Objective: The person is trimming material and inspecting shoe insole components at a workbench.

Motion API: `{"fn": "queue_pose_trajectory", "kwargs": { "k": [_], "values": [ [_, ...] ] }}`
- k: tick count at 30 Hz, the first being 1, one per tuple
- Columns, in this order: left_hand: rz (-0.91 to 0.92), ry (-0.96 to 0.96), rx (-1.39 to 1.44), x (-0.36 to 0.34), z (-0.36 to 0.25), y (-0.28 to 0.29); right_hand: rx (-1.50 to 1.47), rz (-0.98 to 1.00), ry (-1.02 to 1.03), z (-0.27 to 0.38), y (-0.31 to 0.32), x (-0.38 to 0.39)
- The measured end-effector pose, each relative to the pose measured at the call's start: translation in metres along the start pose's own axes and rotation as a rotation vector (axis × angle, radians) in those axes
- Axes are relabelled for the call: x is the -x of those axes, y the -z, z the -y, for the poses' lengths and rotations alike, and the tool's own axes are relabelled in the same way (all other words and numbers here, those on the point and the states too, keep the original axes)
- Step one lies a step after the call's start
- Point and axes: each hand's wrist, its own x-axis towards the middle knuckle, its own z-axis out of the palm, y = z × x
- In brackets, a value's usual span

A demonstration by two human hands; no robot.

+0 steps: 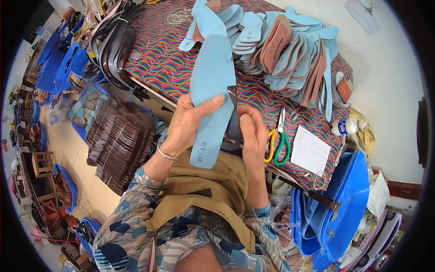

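Observation:
My left hand (186, 119) grips a long light-blue insole (213, 63) around its narrow middle, thumb on the blue face. The insole stands nearly upright in front of my apron, wide end pointing away from me. At its right edge, a dark glossy strap (233, 123) shows partly behind it. My right hand (253, 131) is closed, its fingers curled round against that strap; the fingertips are partly hidden. Beyond, on the patterned table cover (158, 59), several stacked blue insoles with brown undersides (290, 59) lie fanned out.
Scissors (280, 143) with green and yellow handles and a written paper sheet (311, 149) lie right. A white bottle (348, 126) is near the table's right edge. Dark straps (111, 47) hang at the left edge, above bundled brown pieces (120, 143). Blue bins (342, 204) stand lower right.

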Motion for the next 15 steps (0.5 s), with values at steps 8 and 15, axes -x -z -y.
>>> {"fn": "queue_pose_trajectory", "kwargs": {
  "k": [8,15],
  "values": [
    [0.002,-0.071,0.169,-0.006,-0.003,-0.014,0.347,0.036,0.219,-0.013,-0.006,0.047],
    [0.054,-0.11,0.116,-0.008,0.003,-0.013,0.429,0.039,0.255,-0.019,-0.002,0.037]
  ]
}}
